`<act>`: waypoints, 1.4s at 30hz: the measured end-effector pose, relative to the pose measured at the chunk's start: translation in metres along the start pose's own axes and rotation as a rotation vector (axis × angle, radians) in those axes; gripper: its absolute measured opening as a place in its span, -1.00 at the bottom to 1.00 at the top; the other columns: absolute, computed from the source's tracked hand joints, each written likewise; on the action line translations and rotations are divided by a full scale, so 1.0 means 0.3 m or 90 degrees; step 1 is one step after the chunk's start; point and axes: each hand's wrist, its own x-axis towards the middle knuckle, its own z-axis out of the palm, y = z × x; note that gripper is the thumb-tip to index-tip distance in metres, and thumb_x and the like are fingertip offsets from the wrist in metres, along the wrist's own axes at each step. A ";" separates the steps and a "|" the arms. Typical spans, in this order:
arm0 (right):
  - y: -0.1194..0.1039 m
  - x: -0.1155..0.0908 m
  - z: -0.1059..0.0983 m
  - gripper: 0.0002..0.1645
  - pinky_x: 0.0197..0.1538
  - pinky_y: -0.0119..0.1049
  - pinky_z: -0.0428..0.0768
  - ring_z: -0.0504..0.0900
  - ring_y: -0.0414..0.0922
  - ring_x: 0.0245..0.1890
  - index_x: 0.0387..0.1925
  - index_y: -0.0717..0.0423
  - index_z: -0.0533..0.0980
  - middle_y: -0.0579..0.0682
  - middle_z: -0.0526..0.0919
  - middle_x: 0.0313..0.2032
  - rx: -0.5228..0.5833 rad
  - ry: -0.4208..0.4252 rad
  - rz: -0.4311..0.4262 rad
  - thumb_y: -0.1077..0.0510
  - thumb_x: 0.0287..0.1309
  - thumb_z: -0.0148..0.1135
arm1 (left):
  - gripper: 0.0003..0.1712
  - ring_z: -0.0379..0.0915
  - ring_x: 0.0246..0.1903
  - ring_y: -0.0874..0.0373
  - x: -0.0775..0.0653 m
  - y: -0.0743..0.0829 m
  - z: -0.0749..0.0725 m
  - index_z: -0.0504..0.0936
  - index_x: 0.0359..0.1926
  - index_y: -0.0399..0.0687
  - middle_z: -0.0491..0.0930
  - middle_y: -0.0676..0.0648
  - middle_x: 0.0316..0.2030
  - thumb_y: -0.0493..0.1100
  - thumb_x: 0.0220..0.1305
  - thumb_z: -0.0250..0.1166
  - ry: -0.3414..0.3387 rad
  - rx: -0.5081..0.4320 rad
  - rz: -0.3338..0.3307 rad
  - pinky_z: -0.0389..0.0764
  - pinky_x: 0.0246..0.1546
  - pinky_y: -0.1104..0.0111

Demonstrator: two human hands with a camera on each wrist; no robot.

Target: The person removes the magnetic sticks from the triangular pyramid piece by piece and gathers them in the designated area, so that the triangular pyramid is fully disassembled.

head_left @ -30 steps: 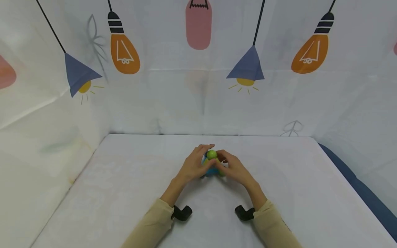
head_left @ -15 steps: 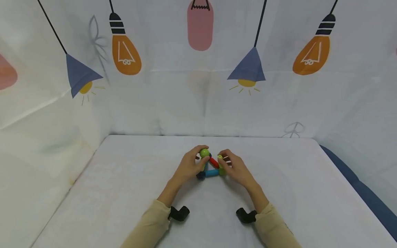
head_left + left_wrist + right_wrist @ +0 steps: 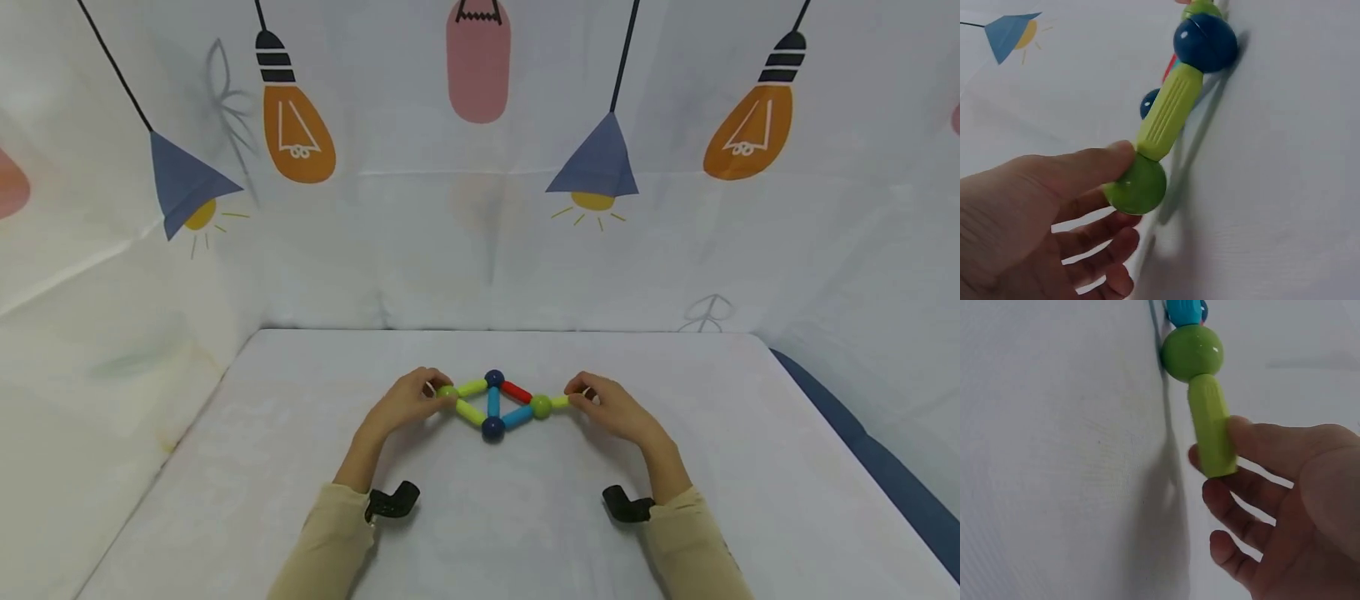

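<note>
A diamond of toy rods and balls lies over the middle of the white table in the head view. Two dark blue balls (image 3: 492, 429) are joined by a blue rod (image 3: 493, 402) across its centre. My left hand (image 3: 408, 402) pinches the green ball (image 3: 1141, 186) at the left corner, from which two yellow-green rods (image 3: 1171, 112) run to the blue balls. A red rod (image 3: 517, 392) and another blue rod meet at the right green ball (image 3: 1193, 353). From that ball a yellow-green rod (image 3: 1212, 425) sticks outward, and my right hand (image 3: 611, 406) pinches its free end between thumb and finger.
The white table (image 3: 480, 525) reaches back to a white cloth backdrop (image 3: 420, 250) printed with lamps and bulbs. Black curved pieces (image 3: 395, 500) sit at both wrists. Something dark blue (image 3: 847, 425) shows beyond the table's right edge.
Both hands have moved apart, the left to the left and the right to the right. The folded rods and balls have spread out into a flat diamond with a tail.
</note>
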 end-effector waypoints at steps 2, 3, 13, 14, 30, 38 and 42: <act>0.007 -0.006 -0.011 -0.89 -0.23 -0.32 0.47 0.48 -0.13 -0.24 -0.20 0.12 0.50 -0.01 0.59 -0.27 0.001 -0.034 0.018 0.18 0.28 0.11 | -0.68 0.42 -0.29 0.14 0.000 -0.007 0.005 0.60 -0.10 -0.08 0.54 -0.05 -0.26 -0.04 0.16 0.34 -0.038 0.005 -0.004 0.48 -0.36 0.38; 0.009 -0.008 -0.016 -0.90 -0.24 -0.31 0.48 0.48 -0.13 -0.25 -0.21 0.13 0.49 0.00 0.58 -0.28 0.002 -0.046 0.024 0.19 0.27 0.11 | -0.67 0.42 -0.30 0.15 0.000 -0.009 0.009 0.59 -0.10 -0.07 0.53 -0.05 -0.27 -0.03 0.16 0.34 -0.055 0.008 -0.003 0.48 -0.37 0.39; -0.114 0.043 0.040 -0.70 0.18 0.04 0.43 0.46 0.02 0.09 0.02 0.12 0.47 0.03 0.54 0.00 -0.025 0.011 -0.050 0.15 0.29 0.10 | -0.65 0.42 -0.29 0.19 0.002 -0.010 0.026 0.57 -0.10 0.04 0.53 0.03 -0.26 0.07 0.14 0.34 -0.099 0.013 0.003 0.45 -0.32 0.38; -0.136 0.056 0.056 -0.68 0.19 0.03 0.42 0.45 0.01 0.11 0.05 0.10 0.46 0.01 0.53 0.03 -0.032 0.006 -0.062 0.14 0.28 0.11 | -0.65 0.42 -0.29 0.19 0.003 -0.009 0.027 0.57 -0.10 0.04 0.53 0.02 -0.25 0.07 0.14 0.34 -0.099 0.012 0.004 0.45 -0.31 0.38; -0.256 0.249 0.223 -0.75 0.04 -0.04 0.45 0.53 -0.05 -0.05 -0.06 0.00 0.57 -0.07 0.62 -0.14 -0.240 -0.083 -0.165 0.19 0.22 0.19 | -0.69 0.43 -0.31 0.20 0.016 -0.008 0.027 0.55 -0.16 0.03 0.55 0.03 -0.26 0.04 0.14 0.36 -0.103 0.015 0.008 0.45 -0.33 0.38; -0.232 0.231 0.215 -0.68 0.06 -0.02 0.46 0.60 -0.04 -0.09 -0.01 0.07 0.56 -0.02 0.64 -0.12 -0.237 -0.026 -0.068 0.10 0.20 0.23 | -0.66 0.41 -0.40 0.23 0.013 0.009 0.023 0.55 -0.21 -0.02 0.54 0.02 -0.33 0.04 0.08 0.40 -0.140 0.025 0.023 0.45 -0.39 0.41; -0.235 0.207 0.214 -0.57 0.18 0.09 0.35 0.54 -0.01 0.03 0.10 0.05 0.49 0.00 0.59 -0.04 -0.223 0.003 -0.095 0.05 0.20 0.23 | -0.68 0.42 -0.38 0.23 0.005 0.005 0.026 0.55 -0.19 0.01 0.54 0.03 -0.30 0.03 0.10 0.39 -0.129 0.017 0.015 0.46 -0.39 0.41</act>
